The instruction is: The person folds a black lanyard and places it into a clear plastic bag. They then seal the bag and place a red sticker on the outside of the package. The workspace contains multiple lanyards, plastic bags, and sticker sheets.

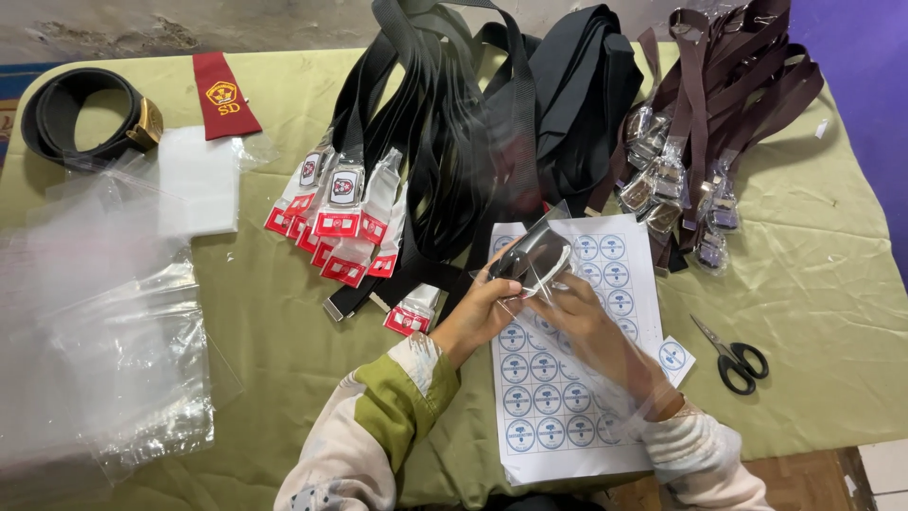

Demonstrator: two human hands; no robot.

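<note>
My left hand (480, 312) and my right hand (577, 317) meet over a white sheet of round blue stickers (558, 397). Together they hold a black belt's metal buckle (532, 255) that sits in the mouth of a clear plastic sleeve (605, 374). The sleeve drapes back over my right wrist and forearm. The belt's black strap runs up from the buckle into the pile of black belts (473, 104) at the table's far middle.
Bagged buckles with red-and-white tags (336, 222) lie left of the hands. Brown belts (719, 104) are heaped at the far right. Black scissors (733, 357) lie right of the sheet. Clear plastic bags (113, 341), a coiled black belt (80, 118) and a maroon tie (222, 95) lie left.
</note>
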